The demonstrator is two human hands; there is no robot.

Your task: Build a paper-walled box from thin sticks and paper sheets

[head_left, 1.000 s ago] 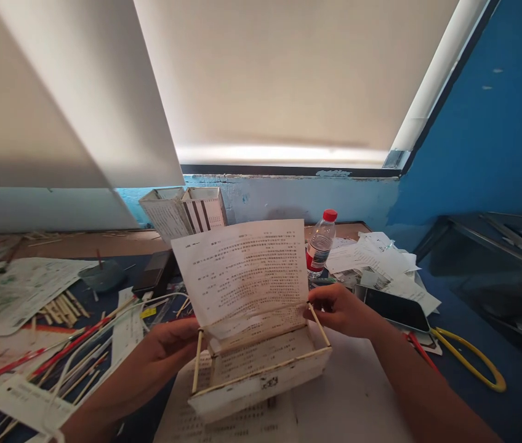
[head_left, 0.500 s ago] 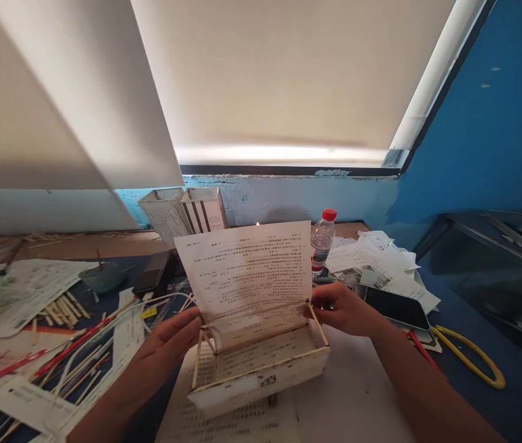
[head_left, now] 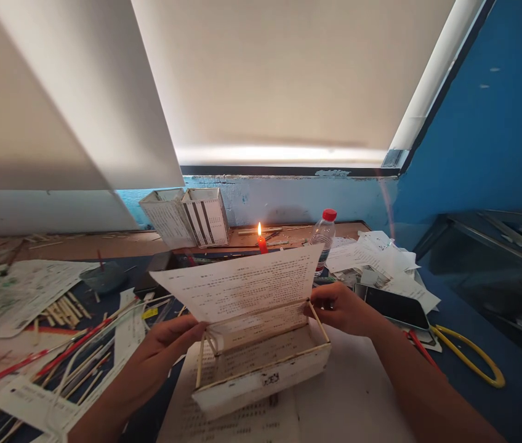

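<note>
A box frame of thin sticks covered with printed paper (head_left: pixel 263 376) lies over sheets on the table, its open side facing up. From its far side a large printed sheet (head_left: pixel 252 286) rises and leans back. My left hand (head_left: pixel 175 338) pinches the sheet and frame at the box's far left corner, thumb along the edge. At the far right corner my right hand (head_left: pixel 339 306) grips the paper and stick with curled fingers. Behind the sheet's top edge burns a red candle (head_left: pixel 262 245), its lower part hidden.
Two paper-covered boxes (head_left: pixel 205 218) stand by the wall. A red-capped bottle (head_left: pixel 323 237), loose papers (head_left: pixel 381 261), a phone (head_left: pixel 394 307) and yellow-handled scissors (head_left: pixel 471 357) lie to the right. Sticks (head_left: pixel 64 309), papers and a dark block (head_left: pixel 154 274) clutter the left.
The upright sheet has tipped back and away, its top edge lower, so the candle and flame now show. My left hand has shifted slightly; the right has stayed put.
</note>
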